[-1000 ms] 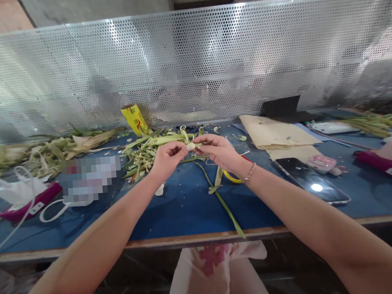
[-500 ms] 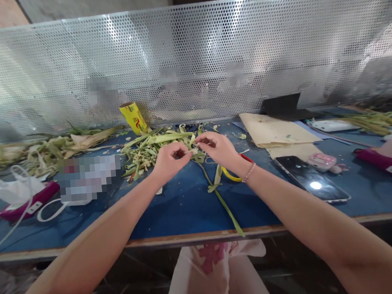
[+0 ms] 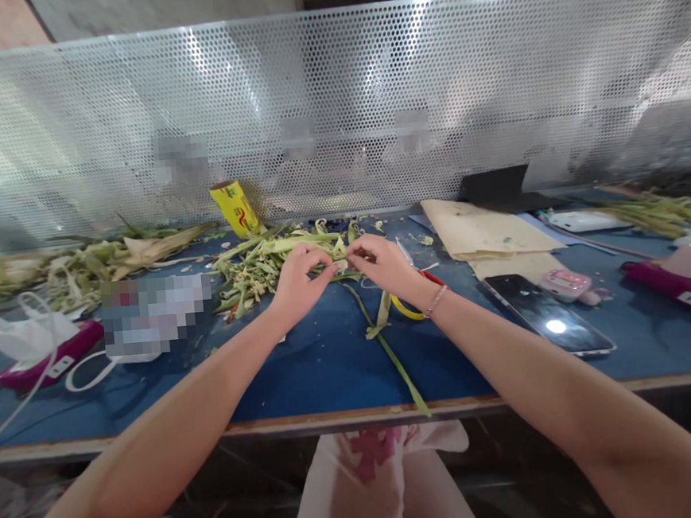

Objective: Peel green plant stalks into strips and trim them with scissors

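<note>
My left hand point(image 3: 298, 280) and my right hand point(image 3: 384, 263) meet over the middle of the blue table point(image 3: 306, 366). Both pinch a small folded piece of green leaf strip point(image 3: 341, 264) between their fingertips. A long green leaf strip point(image 3: 388, 343) trails from under my right hand toward the table's front edge. Just behind my hands lies a pile of green leaf strips and trimmings point(image 3: 262, 261). Scissors with yellow and red handles point(image 3: 413, 289) lie partly hidden under my right wrist.
A perforated metal screen point(image 3: 334, 108) closes the back. A yellow box point(image 3: 235, 208) leans against it. More leaves point(image 3: 76, 264) lie at left, and a pink case point(image 3: 45, 354) with white cord. Brown paper point(image 3: 481, 236), a phone point(image 3: 547, 315) and a pink object point(image 3: 564, 284) lie at right.
My hands have dropped slightly toward the table and closed together, the fingers working the small leaf piece between them. Nothing else on the table has moved.
</note>
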The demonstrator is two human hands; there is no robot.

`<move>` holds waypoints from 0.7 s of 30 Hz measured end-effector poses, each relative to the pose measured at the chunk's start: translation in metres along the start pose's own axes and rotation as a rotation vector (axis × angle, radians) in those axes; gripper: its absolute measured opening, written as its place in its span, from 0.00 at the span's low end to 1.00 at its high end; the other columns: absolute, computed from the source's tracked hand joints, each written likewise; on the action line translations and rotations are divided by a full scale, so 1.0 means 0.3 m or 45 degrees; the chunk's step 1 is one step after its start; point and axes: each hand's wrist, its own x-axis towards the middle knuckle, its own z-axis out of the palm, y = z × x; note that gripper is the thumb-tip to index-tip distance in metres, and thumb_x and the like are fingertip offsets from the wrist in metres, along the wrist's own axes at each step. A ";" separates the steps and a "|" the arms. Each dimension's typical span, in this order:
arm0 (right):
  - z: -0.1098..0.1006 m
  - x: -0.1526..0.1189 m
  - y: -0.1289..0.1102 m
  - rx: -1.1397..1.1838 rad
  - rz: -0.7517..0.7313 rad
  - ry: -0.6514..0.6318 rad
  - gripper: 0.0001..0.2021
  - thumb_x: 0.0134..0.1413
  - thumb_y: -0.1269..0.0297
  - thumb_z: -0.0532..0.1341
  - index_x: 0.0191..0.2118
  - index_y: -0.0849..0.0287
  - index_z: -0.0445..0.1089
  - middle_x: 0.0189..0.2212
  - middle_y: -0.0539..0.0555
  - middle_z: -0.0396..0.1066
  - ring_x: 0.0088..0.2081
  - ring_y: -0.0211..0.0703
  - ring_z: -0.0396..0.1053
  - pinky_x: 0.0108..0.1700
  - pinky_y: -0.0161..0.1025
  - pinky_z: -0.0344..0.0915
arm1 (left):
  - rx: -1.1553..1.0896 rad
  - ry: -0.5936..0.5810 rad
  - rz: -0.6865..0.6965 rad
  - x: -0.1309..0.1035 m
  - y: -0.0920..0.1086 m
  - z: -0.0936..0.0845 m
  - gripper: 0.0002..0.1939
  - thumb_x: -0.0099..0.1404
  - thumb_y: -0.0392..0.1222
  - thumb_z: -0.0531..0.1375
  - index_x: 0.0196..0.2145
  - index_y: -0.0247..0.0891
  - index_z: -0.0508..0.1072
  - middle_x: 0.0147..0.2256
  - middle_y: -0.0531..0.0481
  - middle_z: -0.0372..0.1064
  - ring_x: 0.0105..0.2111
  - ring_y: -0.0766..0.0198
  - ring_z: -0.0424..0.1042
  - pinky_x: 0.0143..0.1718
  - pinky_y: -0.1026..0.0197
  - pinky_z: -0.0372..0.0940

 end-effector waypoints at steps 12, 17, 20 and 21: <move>0.023 0.005 -0.018 0.548 0.365 -0.098 0.07 0.46 0.61 0.56 0.25 0.59 0.60 0.20 0.45 0.60 0.20 0.30 0.58 0.25 0.32 0.62 | -0.359 -0.144 0.017 -0.018 0.001 0.013 0.06 0.54 0.41 0.56 0.23 0.39 0.69 0.43 0.46 0.68 0.50 0.60 0.62 0.51 0.52 0.55; 0.013 0.006 -0.023 0.535 0.399 -0.005 0.08 0.42 0.61 0.59 0.24 0.60 0.62 0.17 0.45 0.60 0.20 0.30 0.59 0.26 0.33 0.62 | -0.312 -0.097 -0.014 -0.019 -0.009 0.019 0.07 0.55 0.42 0.56 0.23 0.38 0.68 0.28 0.49 0.69 0.39 0.63 0.67 0.42 0.59 0.60; 0.002 0.007 -0.026 0.425 0.321 0.080 0.07 0.43 0.62 0.59 0.24 0.60 0.64 0.18 0.47 0.61 0.21 0.31 0.59 0.26 0.33 0.60 | -0.345 -0.097 -0.035 -0.017 0.000 0.019 0.07 0.55 0.42 0.56 0.22 0.38 0.67 0.27 0.50 0.65 0.31 0.67 0.65 0.36 0.62 0.60; -0.001 0.006 -0.028 0.382 0.279 0.102 0.07 0.43 0.62 0.58 0.24 0.60 0.65 0.19 0.47 0.62 0.21 0.32 0.59 0.26 0.34 0.59 | -0.355 -0.098 -0.040 -0.017 0.005 0.019 0.08 0.54 0.42 0.56 0.21 0.37 0.66 0.26 0.51 0.64 0.30 0.67 0.64 0.34 0.63 0.60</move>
